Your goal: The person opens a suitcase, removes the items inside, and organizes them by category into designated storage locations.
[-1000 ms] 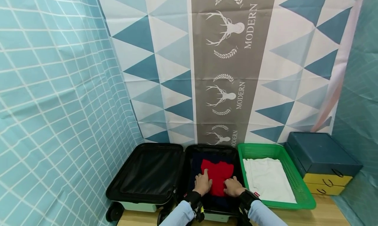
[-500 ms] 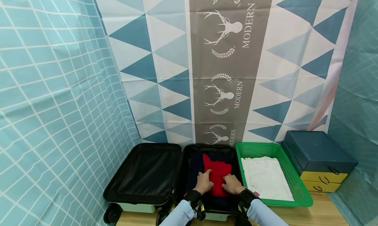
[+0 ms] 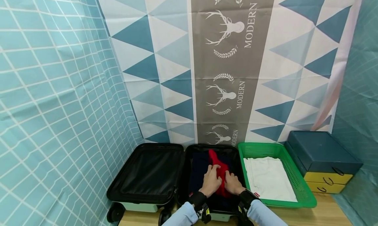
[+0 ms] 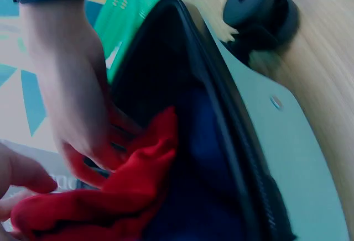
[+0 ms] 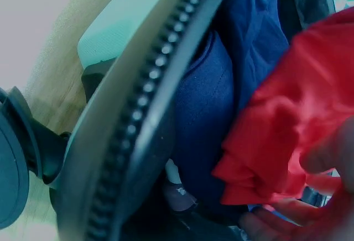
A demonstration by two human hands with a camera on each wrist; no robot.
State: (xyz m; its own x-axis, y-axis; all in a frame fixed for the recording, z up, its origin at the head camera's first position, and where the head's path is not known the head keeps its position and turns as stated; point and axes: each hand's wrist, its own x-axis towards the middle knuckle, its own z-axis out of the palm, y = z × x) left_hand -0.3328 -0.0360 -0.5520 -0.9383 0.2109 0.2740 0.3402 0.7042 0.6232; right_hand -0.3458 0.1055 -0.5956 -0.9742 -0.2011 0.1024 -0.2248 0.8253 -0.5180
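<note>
A crumpled red cloth [image 3: 222, 170] lies over dark navy clothing [image 3: 199, 163] inside an open suitcase [image 3: 217, 217]. My left hand [image 3: 211, 181] pinches the cloth's left side, its thumb and fingers around a fold at the lower left of the left wrist view. On the cloth's right side, my right hand [image 3: 233, 184] grips the fabric between thumb and curled fingers. In the right wrist view the cloth's lower edge [image 5: 243, 180] hangs over the navy fabric [image 5: 202, 108]. The zipper rim [image 5: 146, 94] crosses in front there.
The suitcase's black-lined lid half [image 3: 150, 176] lies opened out on the left, wheels at its near end. To the right stands a green basket [image 3: 305, 193] holding folded white cloth [image 3: 270, 178]. Beyond it are a dark blue box [image 3: 325, 150] and yellow drawers [image 3: 327, 183].
My left hand has moved right, bringing the red cloth's left side over toward the right hand. The cloth now looks narrower and bunched. My right hand has stayed nearly in place.
</note>
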